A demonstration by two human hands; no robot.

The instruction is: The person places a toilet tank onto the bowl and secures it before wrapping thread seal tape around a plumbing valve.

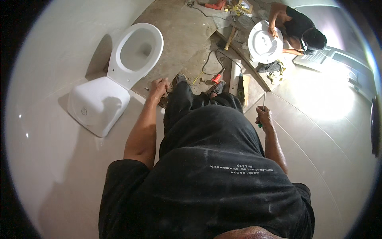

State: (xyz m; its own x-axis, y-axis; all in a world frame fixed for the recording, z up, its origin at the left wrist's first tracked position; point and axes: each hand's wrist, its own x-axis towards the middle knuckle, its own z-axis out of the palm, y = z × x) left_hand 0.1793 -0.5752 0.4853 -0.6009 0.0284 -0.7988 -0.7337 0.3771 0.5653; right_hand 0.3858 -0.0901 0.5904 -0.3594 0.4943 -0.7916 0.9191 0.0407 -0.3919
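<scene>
My right hand [264, 115], on the right beside my hip, is closed round a screwdriver [265, 96]. Its thin shaft points away from me, and a bit of green handle shows below the fingers. On the left, my left hand [159, 87] hangs beside my shoe with its fingers curled in. Whatever those fingers hold, if anything, is too small to make out. Just beyond that hand stands a white toilet [153, 59] with an open bowl and a white tank [97, 105] against the wall.
A crouching co-worker [302, 30] handles a round white basin [256, 40] at the far right. A hammer [230, 38], a red-handled tool with a cord [217, 78], a pale board [235, 71] and a red power tool [217, 4] lie on the rough floor.
</scene>
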